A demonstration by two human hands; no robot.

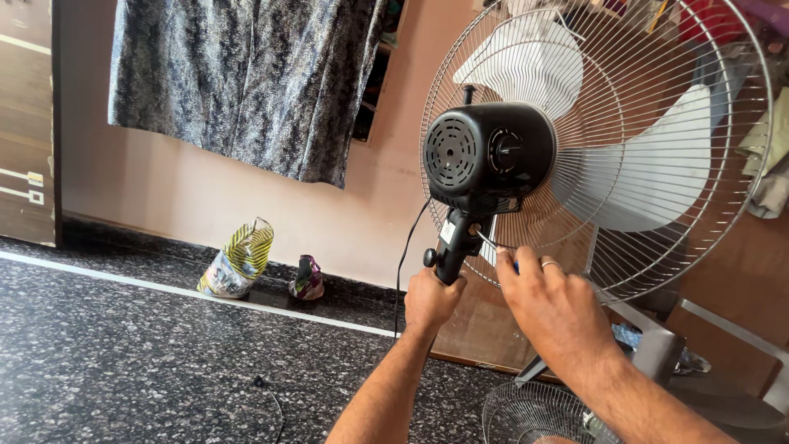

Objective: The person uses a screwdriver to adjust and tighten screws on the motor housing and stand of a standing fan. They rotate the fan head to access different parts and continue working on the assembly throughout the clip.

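Note:
A pedestal fan stands in front of me, seen from behind: black motor housing (486,156), wire rear guard (657,247) and white blades (649,168). My left hand (431,298) is shut around the black neck (457,247) just under the motor. My right hand (552,304), a ring on one finger, holds a thin screwdriver (490,242) whose metal tip points at the neck joint below the housing. A black cord (404,263) hangs from the motor down to the floor.
A loose wire fan guard (530,415) lies on the dark speckled floor near my right arm. Two crumpled bags (238,261) sit by the pink wall. A patterned cloth (246,78) hangs above. A grey chair frame (657,349) stands at the right.

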